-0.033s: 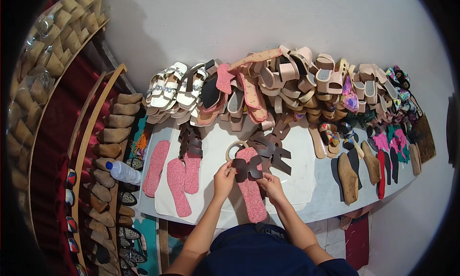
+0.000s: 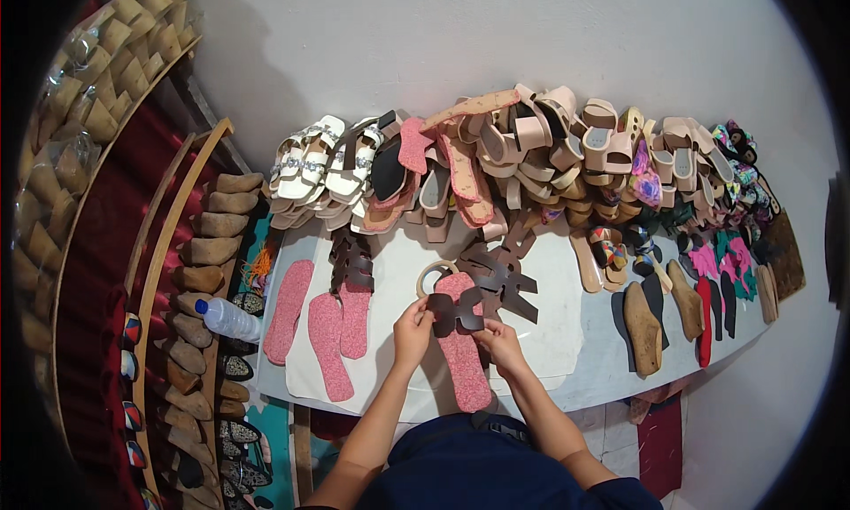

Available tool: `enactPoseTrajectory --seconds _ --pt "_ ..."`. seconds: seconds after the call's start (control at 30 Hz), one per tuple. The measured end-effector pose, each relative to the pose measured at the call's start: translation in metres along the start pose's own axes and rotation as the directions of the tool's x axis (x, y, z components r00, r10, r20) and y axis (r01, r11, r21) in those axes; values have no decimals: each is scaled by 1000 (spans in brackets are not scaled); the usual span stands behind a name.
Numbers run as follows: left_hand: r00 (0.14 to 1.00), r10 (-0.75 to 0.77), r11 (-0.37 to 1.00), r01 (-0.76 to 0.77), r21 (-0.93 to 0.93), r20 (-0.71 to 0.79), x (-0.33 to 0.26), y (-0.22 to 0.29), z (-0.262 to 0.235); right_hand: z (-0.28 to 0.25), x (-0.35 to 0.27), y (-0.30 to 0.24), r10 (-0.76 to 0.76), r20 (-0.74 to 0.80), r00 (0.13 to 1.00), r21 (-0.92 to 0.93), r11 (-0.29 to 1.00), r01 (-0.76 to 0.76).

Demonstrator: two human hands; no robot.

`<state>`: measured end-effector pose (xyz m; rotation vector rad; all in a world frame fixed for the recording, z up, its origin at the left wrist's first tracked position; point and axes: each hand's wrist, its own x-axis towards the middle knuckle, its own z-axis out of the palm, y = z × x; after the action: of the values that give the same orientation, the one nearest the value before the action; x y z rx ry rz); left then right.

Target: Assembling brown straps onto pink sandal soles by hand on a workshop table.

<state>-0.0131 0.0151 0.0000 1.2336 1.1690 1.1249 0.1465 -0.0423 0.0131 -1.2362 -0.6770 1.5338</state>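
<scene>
The undersides of the grip were hidden: the fingers of the left hand (image 2: 412, 333) passed behind the dark brown strap (image 2: 444, 315), and the fingertips of the right hand (image 2: 502, 344) were too small to make out fully. The pink sole (image 2: 467, 368) covered part of a tape roll (image 2: 422, 282) lying beyond its upper end, and the strap lay across the sole's upper half, masking the surface beneath. Shoulders and upper arms were largely cut off at the lower rim, with the dark blue top. Both forearms reached up and inward from there, elbows bent and spread, wrists turned toward each other. The left thumb and fingers were closed on the strap's left end; the right hand was closed at the sole's right edge, just below the strap's right end, though whether it pinched the strap too could not be told. The sole hung tilted slightly, its lower end close to the middle of the near edge of the table (image 2: 602, 333). Toward the table's left edge lay three loose pink soles (image 2: 329, 346), one partly under a stack of dark strap pieces (image 2: 352, 266). Heaped sandals (image 2: 531, 138) along the far edge overlapped too densely to separate.
</scene>
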Motion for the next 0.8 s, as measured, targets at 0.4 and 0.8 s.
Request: enactPoseTrajectory --seconds 0.4,0.8 --pt "987 -157 966 161 -205 38 -2 -3 -1 4 5 21 -47 -3 999 -36 998 47" --pt "929 -369 766 285 -576 -31 0 -14 -51 26 -8 49 173 208 963 -364 927 -88"
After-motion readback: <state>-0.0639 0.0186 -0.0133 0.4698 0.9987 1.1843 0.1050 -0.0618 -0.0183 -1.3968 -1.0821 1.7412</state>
